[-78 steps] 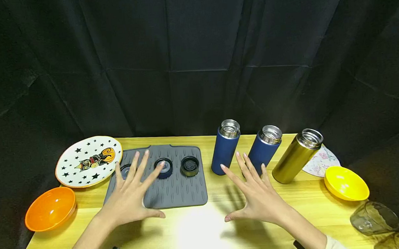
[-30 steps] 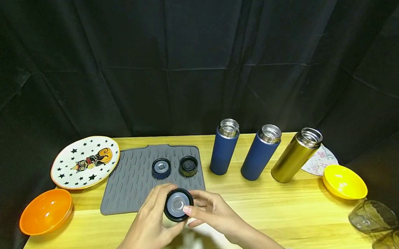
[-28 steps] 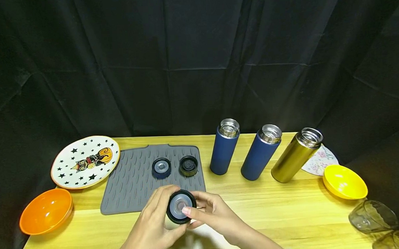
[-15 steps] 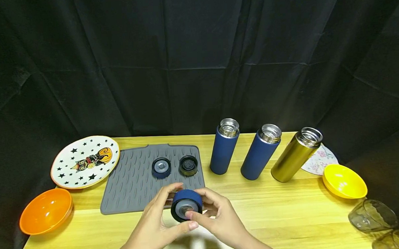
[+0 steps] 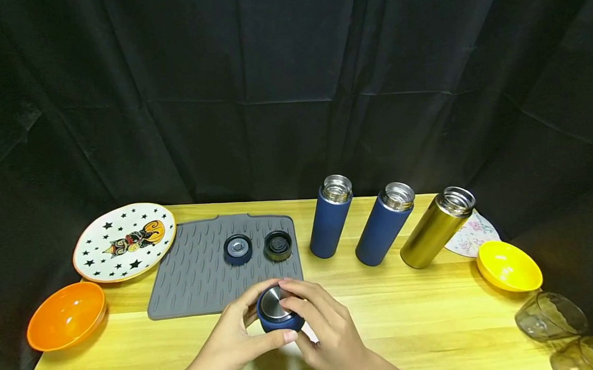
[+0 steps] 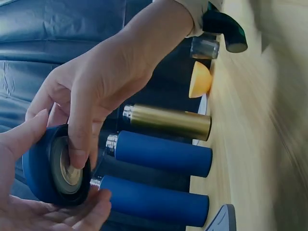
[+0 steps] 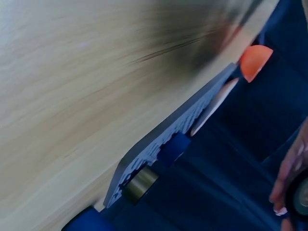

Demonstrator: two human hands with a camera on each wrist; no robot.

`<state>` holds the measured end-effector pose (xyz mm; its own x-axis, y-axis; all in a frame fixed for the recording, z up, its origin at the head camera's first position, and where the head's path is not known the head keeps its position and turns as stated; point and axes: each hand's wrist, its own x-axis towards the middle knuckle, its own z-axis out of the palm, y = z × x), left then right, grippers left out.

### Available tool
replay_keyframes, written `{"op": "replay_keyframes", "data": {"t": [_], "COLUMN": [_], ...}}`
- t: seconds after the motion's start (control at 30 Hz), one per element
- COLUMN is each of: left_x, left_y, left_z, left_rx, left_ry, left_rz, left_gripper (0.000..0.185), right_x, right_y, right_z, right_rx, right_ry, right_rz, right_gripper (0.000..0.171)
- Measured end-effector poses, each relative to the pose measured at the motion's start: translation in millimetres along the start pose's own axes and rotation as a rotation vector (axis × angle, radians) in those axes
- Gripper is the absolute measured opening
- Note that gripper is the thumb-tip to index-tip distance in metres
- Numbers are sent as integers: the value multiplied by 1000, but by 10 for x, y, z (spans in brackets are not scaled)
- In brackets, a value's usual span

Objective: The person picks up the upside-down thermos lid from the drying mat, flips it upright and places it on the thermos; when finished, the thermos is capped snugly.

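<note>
A navy bottle lid (image 5: 270, 304) with a brushed steel top is held above the near part of the table, in front of the mat. My left hand (image 5: 228, 337) grips its side, fingers behind and thumb in front. My right hand (image 5: 333, 328) has fingertips on the steel top. In the left wrist view, the lid (image 6: 36, 166) shows its hollow underside, where the right hand's thumb presses in. Two more lids, one navy (image 5: 238, 250) and one gold-sided (image 5: 278, 246), lie underside up on the grey ribbed mat (image 5: 192, 286).
Two navy bottles (image 5: 330, 227) (image 5: 382, 233) and a gold bottle (image 5: 428, 237) stand lidless behind and to the right. A star-patterned plate (image 5: 97, 241) and orange bowl (image 5: 66, 318) are at left. A floral plate (image 5: 479, 233), yellow bowl (image 5: 507, 270) and tinted glasses (image 5: 551, 317) are at right.
My hands were spread open over the table; they now hold the navy lid from the mat's left side. The lid has turned from underside up to steel top up.
</note>
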<state>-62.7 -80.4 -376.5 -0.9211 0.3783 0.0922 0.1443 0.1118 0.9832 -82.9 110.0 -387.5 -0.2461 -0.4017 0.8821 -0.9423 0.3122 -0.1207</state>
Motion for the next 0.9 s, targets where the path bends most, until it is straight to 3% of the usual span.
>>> {"op": "replay_keyframes", "data": {"t": [0.1, 0.2, 0.3, 0.43, 0.53, 0.6, 0.77, 0.9], "left_x": [-15, -11, 21, 104, 175, 215, 277, 297], "left_y": [7, 15, 18, 39, 80, 115, 199, 234], "left_z": [22, 23, -5, -60, -82, -86, -77, -74], "left_rx": [6, 29, 68, 87, 82, 84, 85, 83], "left_ry": [30, 79, 132, 169, 173, 175, 181, 192], "left_rz": [18, 43, 78, 101, 111, 115, 118, 122], "left_gripper": [65, 66, 67, 68, 69, 69, 71, 71], "right_x": [17, -1, -18, 31, 85, 104, 122, 130], "right_y": [1, 14, 115, 422, 706, 893, 1261, 1397], "right_z": [12, -15, -55, -75, -56, -24, 75, 96], "right_rx": [-64, -104, -152, -217, -226, -213, -130, -94], "right_ry": [31, 22, 51, 163, 208, 221, 262, 278], "right_rz": [-61, 33, 278, 676, 909, 1013, 1092, 1103], "right_gripper": [17, 26, 52, 90, 101, 105, 108, 95]}}
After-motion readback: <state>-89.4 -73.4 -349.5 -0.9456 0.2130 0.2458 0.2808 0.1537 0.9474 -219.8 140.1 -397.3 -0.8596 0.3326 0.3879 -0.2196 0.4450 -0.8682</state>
